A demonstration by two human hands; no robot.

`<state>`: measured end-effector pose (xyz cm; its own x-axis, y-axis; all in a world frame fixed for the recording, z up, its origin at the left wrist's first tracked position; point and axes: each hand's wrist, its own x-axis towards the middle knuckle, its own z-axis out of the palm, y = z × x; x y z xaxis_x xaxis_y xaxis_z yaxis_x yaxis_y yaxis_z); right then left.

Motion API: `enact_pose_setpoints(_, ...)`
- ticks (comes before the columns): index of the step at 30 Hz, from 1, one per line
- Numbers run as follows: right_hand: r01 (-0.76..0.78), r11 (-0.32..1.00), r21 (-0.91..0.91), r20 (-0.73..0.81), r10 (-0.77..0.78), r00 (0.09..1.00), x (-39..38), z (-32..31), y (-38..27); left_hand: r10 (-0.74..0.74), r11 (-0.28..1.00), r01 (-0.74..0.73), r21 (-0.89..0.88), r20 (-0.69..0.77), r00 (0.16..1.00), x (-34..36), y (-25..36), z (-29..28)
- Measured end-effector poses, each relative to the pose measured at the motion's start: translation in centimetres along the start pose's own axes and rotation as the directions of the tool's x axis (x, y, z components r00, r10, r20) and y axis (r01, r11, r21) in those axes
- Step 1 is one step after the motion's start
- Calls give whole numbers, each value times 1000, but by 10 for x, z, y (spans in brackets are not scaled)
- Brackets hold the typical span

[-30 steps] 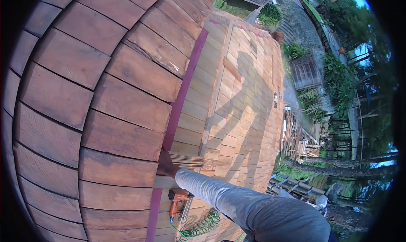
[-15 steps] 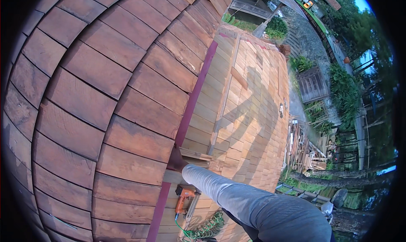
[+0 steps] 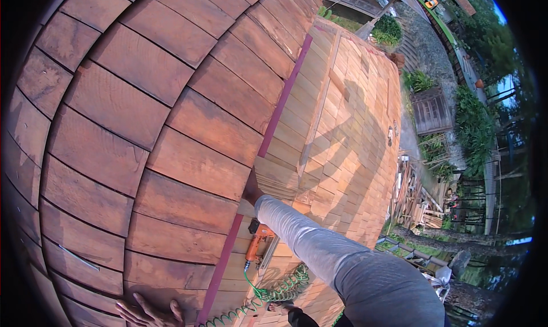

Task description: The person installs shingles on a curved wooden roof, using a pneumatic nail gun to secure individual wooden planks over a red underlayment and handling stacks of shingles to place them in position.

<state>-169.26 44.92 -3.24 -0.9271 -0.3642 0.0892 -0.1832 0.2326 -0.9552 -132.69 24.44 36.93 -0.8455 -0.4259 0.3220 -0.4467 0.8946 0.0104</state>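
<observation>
My left hand (image 3: 149, 312) lies at the lower left, fingers spread flat on the weathered wood shingles (image 3: 177, 201). My right arm, in a grey sleeve, reaches up from the lower right. In shadow at the old shingles' edge, my right hand (image 3: 251, 189) grips the side of a grooved wood shingle panel (image 3: 277, 175); its fingers are mostly hidden. The panel's ribbed face shows, beside a maroon strip (image 3: 285, 93). Below the right forearm an orange nail gun (image 3: 260, 240) rests on pale shingles, with a green coiled air hose (image 3: 285, 286) trailing from it.
A long narrow board (image 3: 321, 107) runs along the pale shingled slope (image 3: 354, 155), and small items (image 3: 391, 134) lie near its far edge. A ladder (image 3: 411, 257) leans at the lower right. On the ground is a wood scrap pile (image 3: 408, 195). A foot (image 3: 278, 307) shows near the hose.
My left hand has come into view onto the old shingles. The grooved panel, seen edge-on before, now shows its face beside my right hand. The whole view has shifted.
</observation>
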Motion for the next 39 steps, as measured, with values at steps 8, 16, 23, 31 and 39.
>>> enact_pose_setpoints(8, -51, 951, -305, 275, 139, 951, 21, 2, -116, 144, 941, -101, 322, -113, 983, 12, -14, -25)
enact_pose_setpoints(16, 178, 702, -690, 321, 76, 944, -12, -62, -109, 137, 961, -106, 254, -105, 985, 16, 10, -13)
enact_pose_setpoints(23, -8, 697, -717, 250, 268, 930, -163, -130, -173, -58, 981, 54, 184, 16, 998, -8, -17, -23)
enact_pose_setpoints(31, -20, 733, -680, 430, 421, 799, -424, -253, -229, -103, 939, 134, -315, 115, 988, -6, -5, -106)
enact_pose_setpoints(39, 419, 684, -598, 792, 423, 439, -544, -322, -208, -783, 408, 429, -806, -67, 618, -171, -75, -176)
